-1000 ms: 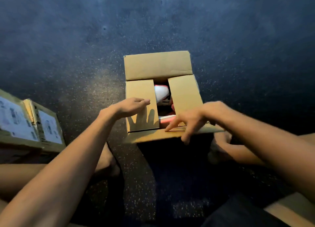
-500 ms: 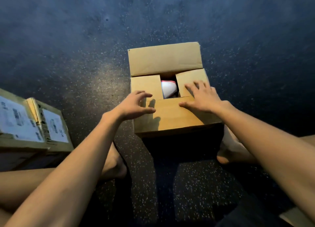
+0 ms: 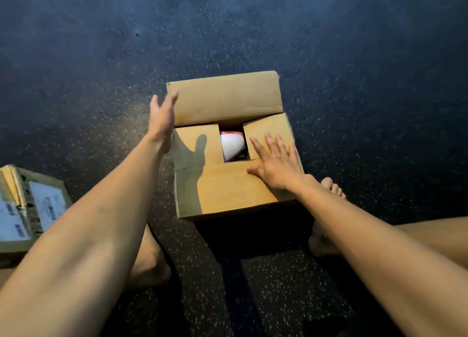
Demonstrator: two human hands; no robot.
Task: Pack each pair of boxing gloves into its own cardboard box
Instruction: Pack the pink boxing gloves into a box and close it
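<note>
On dark speckled floor (image 3: 354, 58), between bare feet (image 3: 149, 260): cardboard box (image 3: 235, 200). Its near flap (image 3: 217, 177) and both side flaps (image 3: 196, 144) are folded down, far flap (image 3: 225, 99) stands up. Gap between flaps shows white-and-red boxing glove (image 3: 231, 145) inside; rest of contents hidden. Flat with fingers spread, right hand (image 3: 276, 164) presses right side flap and near flap. Wide with fingers straight, left hand (image 3: 162, 116) at far flap's left edge; contact unclear. At left, labelled second box (image 3: 30, 205), cut off by frame.

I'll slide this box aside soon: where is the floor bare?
Dark speckled floor lies bare beyond the far flap of the brown cardboard box and to its right. Nearer it is crowded: bare feet, forearms, a labelled cardboard box at left.
</note>
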